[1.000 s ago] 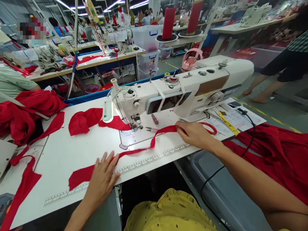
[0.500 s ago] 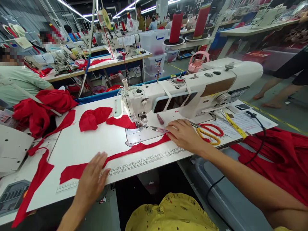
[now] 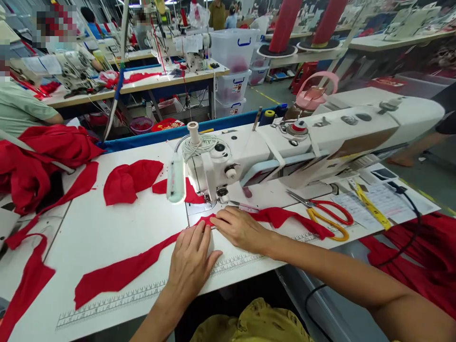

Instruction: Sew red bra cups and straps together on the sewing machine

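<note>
A long, narrow strip of red fabric (image 3: 121, 270) lies along the front of a white sewing machine (image 3: 270, 142). My left hand (image 3: 188, 259) rests flat on the strip's middle, fingers stretched out and thumb apart. Just right of it, close to the needle area, my right hand (image 3: 242, 230) has its fingers closed on the same strip, their tips near those of the left. Behind the right hand, a slim pointed tool (image 3: 248, 208) is partly hidden. Another red piece (image 3: 194, 194) lies by the presser foot. Scissors (image 3: 329, 214) with red and yellow handles lie to the right.
A crumpled red piece (image 3: 131, 180) lies left of the machine head, with a red fabric heap (image 3: 46, 156) farther left. A printed ruler (image 3: 142, 293) runs along the table's front. A yellow tape measure (image 3: 372, 206) lies on papers at right. A co-worker's arm (image 3: 26, 107) shows at left.
My left hand has moved right along the strip, and my right hand has come left to meet it. The strip's right end now lies uncovered near the scissors. The view has shifted.
</note>
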Tool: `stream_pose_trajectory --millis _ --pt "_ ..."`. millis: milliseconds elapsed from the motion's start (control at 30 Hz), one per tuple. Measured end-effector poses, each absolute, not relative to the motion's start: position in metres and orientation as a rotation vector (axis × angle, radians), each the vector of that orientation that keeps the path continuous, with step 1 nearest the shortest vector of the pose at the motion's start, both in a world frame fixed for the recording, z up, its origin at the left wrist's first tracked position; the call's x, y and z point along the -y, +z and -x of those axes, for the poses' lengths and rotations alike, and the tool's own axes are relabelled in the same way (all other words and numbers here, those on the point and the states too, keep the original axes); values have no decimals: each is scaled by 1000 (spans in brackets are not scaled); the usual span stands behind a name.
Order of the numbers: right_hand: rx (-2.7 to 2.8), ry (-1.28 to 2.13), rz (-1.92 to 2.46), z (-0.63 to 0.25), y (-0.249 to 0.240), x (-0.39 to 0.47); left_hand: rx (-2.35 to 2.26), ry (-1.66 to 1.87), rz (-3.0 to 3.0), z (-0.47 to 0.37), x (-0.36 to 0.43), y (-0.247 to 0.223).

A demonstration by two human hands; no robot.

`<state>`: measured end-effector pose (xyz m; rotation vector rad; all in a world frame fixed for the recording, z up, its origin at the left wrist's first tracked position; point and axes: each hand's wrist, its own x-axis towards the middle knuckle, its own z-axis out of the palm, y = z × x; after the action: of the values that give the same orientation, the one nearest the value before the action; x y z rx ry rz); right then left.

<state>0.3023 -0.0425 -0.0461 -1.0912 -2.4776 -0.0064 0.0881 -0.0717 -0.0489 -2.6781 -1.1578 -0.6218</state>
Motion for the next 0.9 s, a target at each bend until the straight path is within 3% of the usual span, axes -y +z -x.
stream_pose_trajectory --millis 267,733,900 --pt "2451 -20 1146 -305 -44 38 1329 -647 2646 -75 66 -42" --pt "2310 50 1071 -318 -48 37 1193 -584 2570 -78 71 -33" --pt "2486 70 1012 -308 -41 51 1153 -604 2604 -64 78 -36"
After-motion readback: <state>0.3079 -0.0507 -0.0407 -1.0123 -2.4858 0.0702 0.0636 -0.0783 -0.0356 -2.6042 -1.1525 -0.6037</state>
